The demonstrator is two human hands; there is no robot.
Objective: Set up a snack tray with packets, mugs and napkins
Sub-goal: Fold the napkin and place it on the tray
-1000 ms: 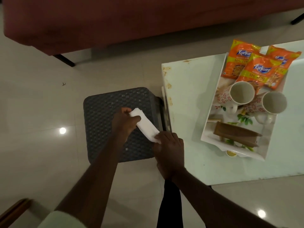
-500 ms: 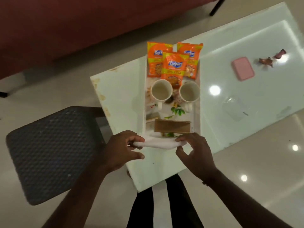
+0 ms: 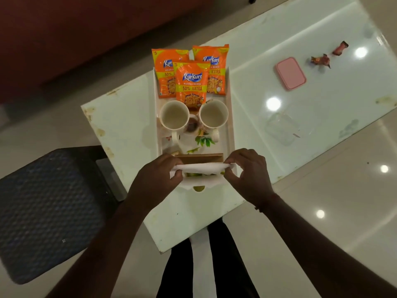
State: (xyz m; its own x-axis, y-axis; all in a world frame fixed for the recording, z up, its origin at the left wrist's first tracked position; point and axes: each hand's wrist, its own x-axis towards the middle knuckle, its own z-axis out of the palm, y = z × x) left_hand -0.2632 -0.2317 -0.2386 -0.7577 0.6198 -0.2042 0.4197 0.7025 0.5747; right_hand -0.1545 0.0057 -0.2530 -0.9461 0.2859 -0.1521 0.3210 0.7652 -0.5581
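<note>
Napkin step in hand. Left hand [image 3: 160, 178] pinching left end of folded white napkin [image 3: 200, 168]; napkin stretched flat over near end of tray [image 3: 231, 125], just in front of brown holder [image 3: 198, 158]. Right hand [image 3: 247, 171] pinching right end. Packets [image 3: 191, 82] and mugs [image 3: 194, 117] already set farther up the tray. Probably next: lower evenly, slot into or beside holder, release both ends together.

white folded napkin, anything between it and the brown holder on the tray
Nothing visible does. Both hands, left hand and right hand, hold the white folded napkin stretched just in front of the brown wooden napkin holder at the near end of the white tray.
</note>
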